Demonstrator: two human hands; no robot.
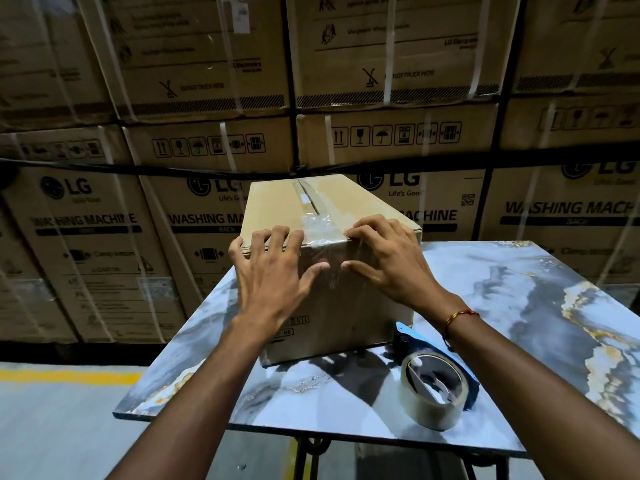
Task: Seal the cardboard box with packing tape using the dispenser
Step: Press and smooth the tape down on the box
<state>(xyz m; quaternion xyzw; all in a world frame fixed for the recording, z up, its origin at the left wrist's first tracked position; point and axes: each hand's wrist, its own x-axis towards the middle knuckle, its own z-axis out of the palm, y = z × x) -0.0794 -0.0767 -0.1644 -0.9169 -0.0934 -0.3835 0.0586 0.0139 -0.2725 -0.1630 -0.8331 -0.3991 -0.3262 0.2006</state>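
pressing glossy tape (320, 233) onto matte cardboard box (277, 209): left hand (273, 271), right hand (388, 261) flat, unclenched.

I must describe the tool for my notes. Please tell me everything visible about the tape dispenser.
The tape dispenser lies on its side on the marble-patterned table, near the box's right front corner, untouched by either hand. Its body is blue, apparently plastic, and carries a roll of clear to tan packing tape facing the camera. The right forearm hides part of it.

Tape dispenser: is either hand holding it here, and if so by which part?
No. The blue tape dispenser with its clear roll lies untouched on the marbled table. The left hand and right hand press flat on the brown cardboard box.
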